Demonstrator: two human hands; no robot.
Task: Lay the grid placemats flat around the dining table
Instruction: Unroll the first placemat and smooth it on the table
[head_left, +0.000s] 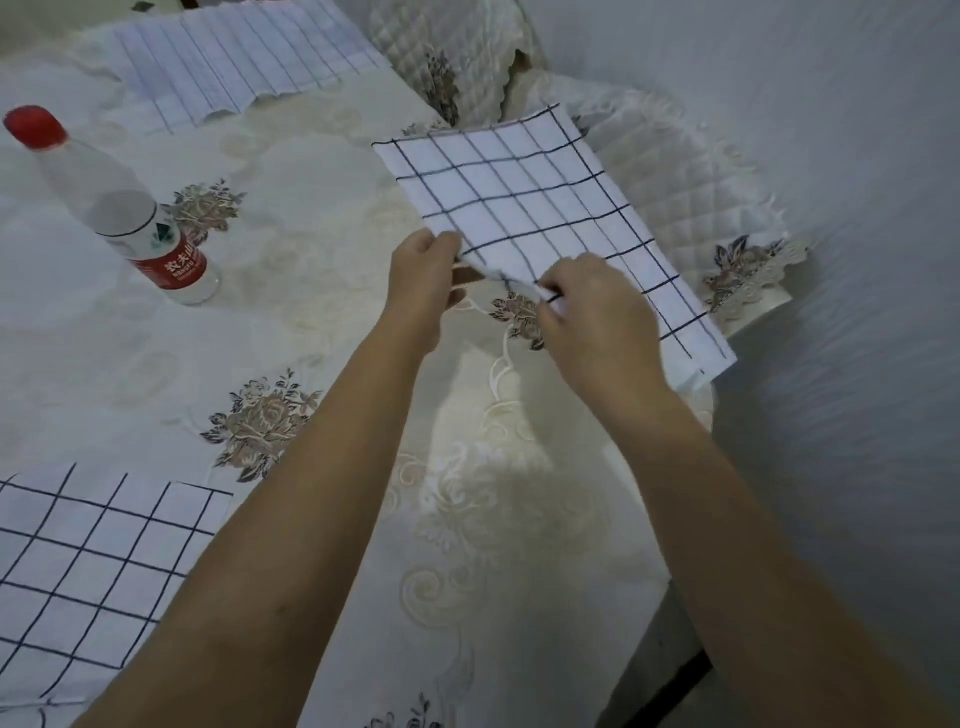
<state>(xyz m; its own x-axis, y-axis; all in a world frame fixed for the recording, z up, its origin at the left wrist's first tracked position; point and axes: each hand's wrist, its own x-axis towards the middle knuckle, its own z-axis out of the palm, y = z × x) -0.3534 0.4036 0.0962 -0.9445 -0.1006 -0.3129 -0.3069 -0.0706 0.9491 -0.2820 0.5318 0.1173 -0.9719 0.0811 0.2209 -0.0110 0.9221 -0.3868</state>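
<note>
Matt woven-cloth placemat (540, 208), embroidered satiny tablecloth (311, 322), clear glossy plastic bottle (124, 208), quilted chair cover (670, 171).

The left grip (421, 283) and right grip (597, 312) are seen bare, as are both forearms (291, 493) up to the frame's edge.

I count three grid mats: the held mat (524, 197), the near mat (93, 561), the far mat (234, 62). One bottle (130, 218). My two hands: left hand (423, 283), right hand (597, 312).

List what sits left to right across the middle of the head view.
bottle → left hand → right hand → chair cover. The placemat held by both hands overlaps them, so it is left out.
</note>
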